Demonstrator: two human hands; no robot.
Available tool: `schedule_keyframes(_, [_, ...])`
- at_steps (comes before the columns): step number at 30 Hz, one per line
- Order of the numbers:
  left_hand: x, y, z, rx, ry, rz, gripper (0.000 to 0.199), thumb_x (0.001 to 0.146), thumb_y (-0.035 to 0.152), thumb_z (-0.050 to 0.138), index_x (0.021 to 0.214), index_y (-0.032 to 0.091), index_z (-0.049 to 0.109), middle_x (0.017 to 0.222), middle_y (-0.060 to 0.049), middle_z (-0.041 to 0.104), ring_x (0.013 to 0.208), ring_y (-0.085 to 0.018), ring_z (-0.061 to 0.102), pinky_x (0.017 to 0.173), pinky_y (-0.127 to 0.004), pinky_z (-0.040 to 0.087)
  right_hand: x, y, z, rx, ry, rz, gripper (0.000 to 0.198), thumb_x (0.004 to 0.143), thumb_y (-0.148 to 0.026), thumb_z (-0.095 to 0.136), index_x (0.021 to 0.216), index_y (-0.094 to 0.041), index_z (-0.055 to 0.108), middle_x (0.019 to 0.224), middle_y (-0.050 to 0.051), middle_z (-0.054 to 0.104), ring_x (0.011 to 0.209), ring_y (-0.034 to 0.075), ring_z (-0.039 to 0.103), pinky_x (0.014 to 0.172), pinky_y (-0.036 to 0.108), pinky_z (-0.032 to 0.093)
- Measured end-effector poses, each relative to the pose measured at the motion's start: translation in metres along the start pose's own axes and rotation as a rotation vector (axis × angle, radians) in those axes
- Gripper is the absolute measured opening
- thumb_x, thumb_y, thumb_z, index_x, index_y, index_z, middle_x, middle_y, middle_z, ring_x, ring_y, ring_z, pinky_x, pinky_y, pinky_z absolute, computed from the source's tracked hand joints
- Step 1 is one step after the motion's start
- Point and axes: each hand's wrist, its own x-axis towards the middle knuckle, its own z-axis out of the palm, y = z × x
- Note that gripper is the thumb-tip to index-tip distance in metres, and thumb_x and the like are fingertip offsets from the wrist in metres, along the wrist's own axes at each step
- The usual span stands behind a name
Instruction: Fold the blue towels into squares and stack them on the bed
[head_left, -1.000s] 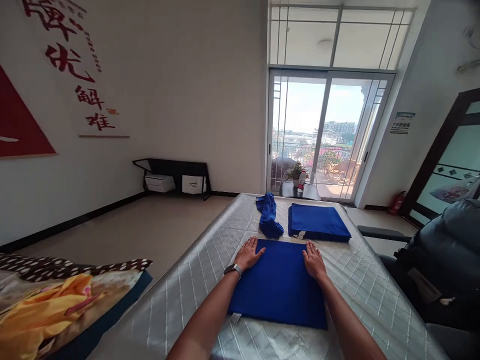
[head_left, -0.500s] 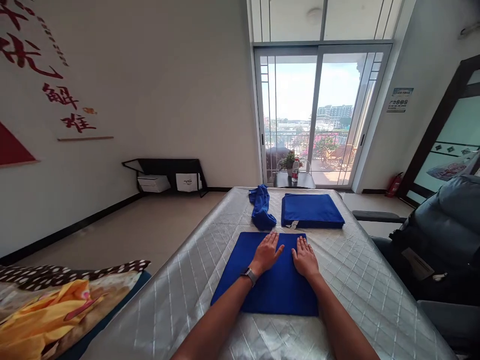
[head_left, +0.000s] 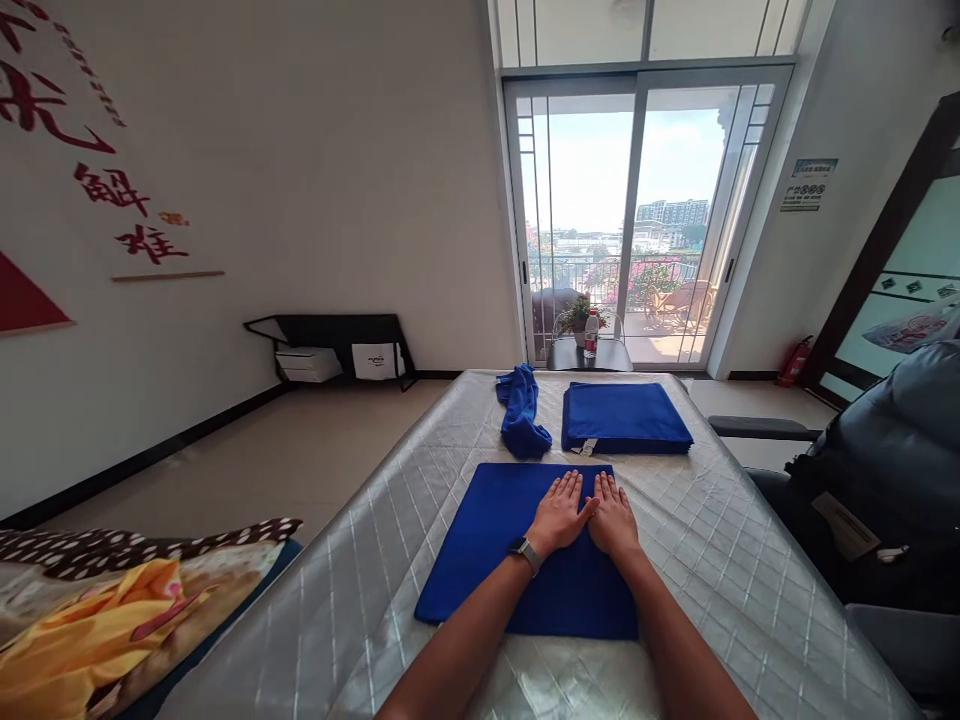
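blue cloth (head_left: 487,545) flat, long axis left-right | left hand (head_left: 560,516), right hand (head_left: 613,518): grips flat, open, pressing cloth

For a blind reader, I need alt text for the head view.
Both hands, left and right, press flat side by side on a blue towel on a quilted silver table. Beyond lie a crumpled towel and a folded stack.

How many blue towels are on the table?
3 at least. One flat towel lies under both hands, left hand and right hand. One crumpled towel sits farther back on the left. A folded stack sits back right; it may hold several.
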Motion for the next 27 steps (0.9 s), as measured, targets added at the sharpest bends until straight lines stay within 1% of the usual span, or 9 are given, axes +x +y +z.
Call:
schedule_keyframes(3, [-0.007, -0.008, -0.006, 0.050, -0.032, -0.023, 0.080, 0.100, 0.064, 0.009, 0.157, 0.011, 0.029, 0.164, -0.011, 0.026, 0.153, -0.024, 0.020, 0.125, -0.041, 0.016, -0.002, 0.000, -0.002, 0.000, 0.000, -0.005, 0.065, 0.100, -0.034, 0.019, 0.158, -0.005, 0.020, 0.166, 0.012, 0.017, 0.154, 0.021, 0.009, 0.124, 0.041, 0.007])
schedule_keyframes(6, [-0.016, -0.023, -0.016, 0.096, -0.053, -0.065, 0.084, 0.099, 0.066, 0.007, 0.157, 0.009, 0.027, 0.164, -0.012, 0.026, 0.153, -0.024, 0.018, 0.125, -0.042, 0.015, -0.003, -0.001, -0.003, 0.006, 0.007, 0.017, 0.066, 0.101, -0.039, 0.018, 0.158, -0.005, 0.021, 0.166, 0.011, 0.018, 0.154, 0.021, 0.011, 0.124, 0.039, 0.006])
schedule_keyframes(13, [-0.039, -0.065, -0.037, 0.137, -0.039, -0.156, 0.090, 0.096, 0.072, 0.007, 0.157, 0.008, 0.027, 0.164, -0.013, 0.027, 0.153, -0.024, 0.017, 0.125, -0.041, 0.014, 0.000, 0.001, 0.001, 0.007, 0.006, 0.020, 0.068, 0.100, -0.041, 0.018, 0.159, -0.007, 0.017, 0.167, 0.010, 0.014, 0.154, 0.020, 0.008, 0.124, 0.039, 0.005])
schedule_keyframes(19, [-0.053, -0.089, -0.048, 0.140, -0.033, -0.205, 0.092, 0.095, 0.075, 0.007, 0.158, 0.010, 0.026, 0.164, -0.012, 0.028, 0.153, -0.026, 0.018, 0.125, -0.043, 0.015, 0.001, 0.002, 0.002, -0.013, 0.012, 0.019, 0.067, 0.100, -0.040, 0.019, 0.159, -0.008, 0.017, 0.167, 0.010, 0.015, 0.154, 0.019, 0.009, 0.124, 0.039, 0.007])
schedule_keyframes(27, [-0.073, -0.121, -0.061, 0.138, -0.030, -0.272, 0.094, 0.094, 0.075, 0.008, 0.157, 0.008, 0.027, 0.164, -0.014, 0.025, 0.153, -0.026, 0.017, 0.124, -0.043, 0.015, 0.000, -0.002, 0.001, -0.054, -0.001, 0.036, 0.066, 0.101, -0.040, 0.018, 0.159, -0.008, 0.019, 0.166, 0.009, 0.016, 0.154, 0.018, 0.011, 0.124, 0.037, 0.009])
